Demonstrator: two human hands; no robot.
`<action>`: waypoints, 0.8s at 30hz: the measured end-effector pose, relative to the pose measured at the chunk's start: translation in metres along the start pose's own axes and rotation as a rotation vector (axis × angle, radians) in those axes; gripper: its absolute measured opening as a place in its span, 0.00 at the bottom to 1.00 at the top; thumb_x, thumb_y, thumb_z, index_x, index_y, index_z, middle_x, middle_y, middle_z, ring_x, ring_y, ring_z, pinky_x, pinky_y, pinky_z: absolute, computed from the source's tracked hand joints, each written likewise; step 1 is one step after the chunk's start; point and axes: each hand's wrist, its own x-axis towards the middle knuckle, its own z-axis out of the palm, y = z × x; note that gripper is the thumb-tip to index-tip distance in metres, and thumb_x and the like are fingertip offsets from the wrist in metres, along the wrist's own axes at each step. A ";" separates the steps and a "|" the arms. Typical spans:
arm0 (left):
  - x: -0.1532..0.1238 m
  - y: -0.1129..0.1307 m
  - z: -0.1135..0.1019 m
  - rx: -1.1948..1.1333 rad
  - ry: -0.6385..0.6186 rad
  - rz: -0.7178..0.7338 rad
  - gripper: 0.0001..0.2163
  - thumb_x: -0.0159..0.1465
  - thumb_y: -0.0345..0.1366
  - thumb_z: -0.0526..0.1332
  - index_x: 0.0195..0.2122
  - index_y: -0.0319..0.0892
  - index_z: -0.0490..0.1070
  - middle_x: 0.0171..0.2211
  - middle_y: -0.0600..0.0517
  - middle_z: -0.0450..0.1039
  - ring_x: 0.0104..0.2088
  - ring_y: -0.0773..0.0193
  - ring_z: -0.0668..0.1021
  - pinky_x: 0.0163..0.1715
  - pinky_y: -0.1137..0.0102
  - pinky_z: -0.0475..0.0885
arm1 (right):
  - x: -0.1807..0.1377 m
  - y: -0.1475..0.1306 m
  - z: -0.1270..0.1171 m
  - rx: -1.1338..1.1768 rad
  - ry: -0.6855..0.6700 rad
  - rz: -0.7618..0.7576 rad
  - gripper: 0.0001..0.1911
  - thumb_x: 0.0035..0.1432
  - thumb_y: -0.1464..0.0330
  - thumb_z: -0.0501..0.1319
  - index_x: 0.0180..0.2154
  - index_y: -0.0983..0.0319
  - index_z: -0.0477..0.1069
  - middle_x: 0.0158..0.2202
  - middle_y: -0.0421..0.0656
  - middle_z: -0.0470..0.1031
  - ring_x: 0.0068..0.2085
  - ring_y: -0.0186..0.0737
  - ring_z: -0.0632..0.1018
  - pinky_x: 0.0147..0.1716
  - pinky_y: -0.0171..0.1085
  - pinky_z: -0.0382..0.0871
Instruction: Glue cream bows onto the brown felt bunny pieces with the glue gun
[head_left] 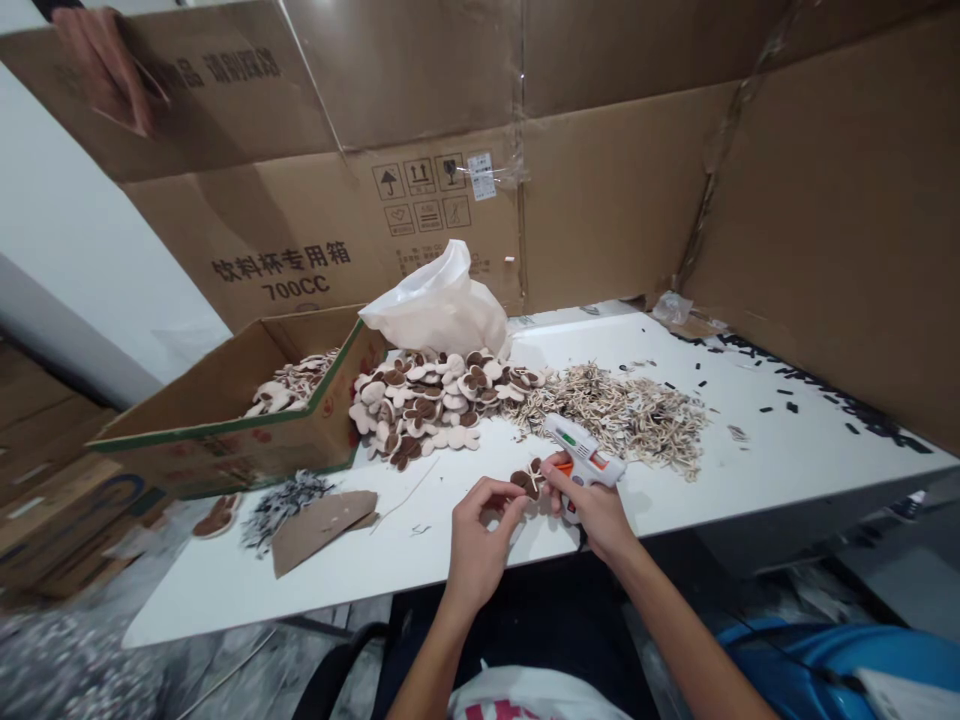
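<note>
My left hand [484, 535] pinches a small brown bow-topped or bunny-shaped piece [527, 482] with a pale strip across it, held just above the table's front part. In my right hand [592, 505] is a white glue gun [574, 447] with an orange trigger, its fingers wrapped round the handle. Those right fingertips are close to the brown piece; whether they touch it I cannot tell. Beyond my hands lies a heap of cream and brown bunny-shaped pieces [427, 400]. To its right spreads a pile of small beige strips [622, 415].
An open cardboard box [225, 450] with more pieces stands at the left. Before it lie grey shreds [281, 508] and a cardboard scrap [322, 528]. A white bag [446, 305] sits behind the heap. Black bits [795, 395] are scattered right. Tall cardboard walls [600, 200] enclose the back.
</note>
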 end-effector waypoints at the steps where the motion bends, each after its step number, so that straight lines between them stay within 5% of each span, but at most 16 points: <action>1: 0.000 0.000 0.000 0.000 0.001 0.002 0.07 0.66 0.40 0.66 0.38 0.42 0.78 0.37 0.49 0.79 0.38 0.59 0.79 0.41 0.67 0.72 | 0.000 0.000 0.000 -0.001 -0.003 -0.002 0.15 0.58 0.56 0.71 0.36 0.60 0.75 0.23 0.38 0.77 0.20 0.32 0.73 0.23 0.32 0.65; 15: -0.001 -0.002 0.002 0.019 0.044 0.035 0.07 0.65 0.39 0.66 0.38 0.42 0.77 0.35 0.50 0.77 0.36 0.61 0.76 0.40 0.69 0.71 | -0.001 0.000 -0.001 0.024 -0.047 0.005 0.14 0.58 0.57 0.72 0.35 0.60 0.75 0.23 0.37 0.76 0.20 0.31 0.72 0.22 0.31 0.64; 24: 0.001 -0.006 -0.002 -0.140 0.058 -0.005 0.12 0.66 0.39 0.63 0.50 0.43 0.70 0.41 0.49 0.74 0.37 0.62 0.76 0.39 0.69 0.71 | 0.001 0.001 -0.001 0.038 -0.058 0.008 0.14 0.58 0.57 0.72 0.35 0.61 0.75 0.24 0.38 0.76 0.19 0.31 0.71 0.21 0.31 0.62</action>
